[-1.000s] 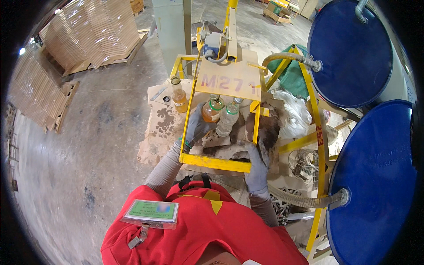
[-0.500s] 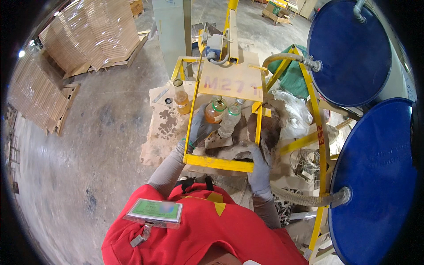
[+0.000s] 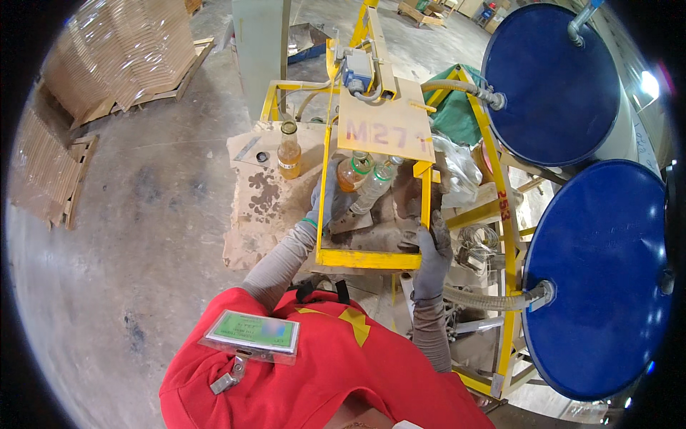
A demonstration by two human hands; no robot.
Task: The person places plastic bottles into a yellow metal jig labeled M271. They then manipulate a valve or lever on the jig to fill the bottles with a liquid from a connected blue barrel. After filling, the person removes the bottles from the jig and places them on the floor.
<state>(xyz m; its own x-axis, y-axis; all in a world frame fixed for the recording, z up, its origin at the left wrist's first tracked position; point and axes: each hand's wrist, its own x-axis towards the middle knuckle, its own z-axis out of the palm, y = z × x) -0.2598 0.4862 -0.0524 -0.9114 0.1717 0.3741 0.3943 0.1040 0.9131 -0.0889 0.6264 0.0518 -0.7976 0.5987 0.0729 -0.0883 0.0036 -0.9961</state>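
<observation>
Under the tan panel (image 3: 386, 118) of a yellow metal frame (image 3: 368, 259), my grey-gloved left hand (image 3: 327, 196) is closed around the left side of a glass bottle (image 3: 350, 175) of amber liquid. Its fingers are partly hidden by the frame's left bar. Touching that bottle on the right is a clear glass bottle (image 3: 373, 187) with a green neck. My gloved right hand (image 3: 432, 257) is beside the frame's lower right corner, its thumb and dark-stained fingers apart. A third bottle (image 3: 289, 154), holding amber liquid, stands upright left of the frame.
Stained cardboard (image 3: 261, 193) lies beneath the bottles, with a small dark round cap (image 3: 262, 156) on it. Two blue drums (image 3: 600, 279) with hoses (image 3: 486, 300) stand at the right behind a yellow post (image 3: 509, 229). Wrapped cardboard stacks (image 3: 118, 50) occupy the far left. A blue-grey switch box (image 3: 357, 68) tops the frame.
My right hand has shifted from inside the frame's lower right corner to its outer side. My left hand stays at the amber bottle. The whole view has turned slightly.
</observation>
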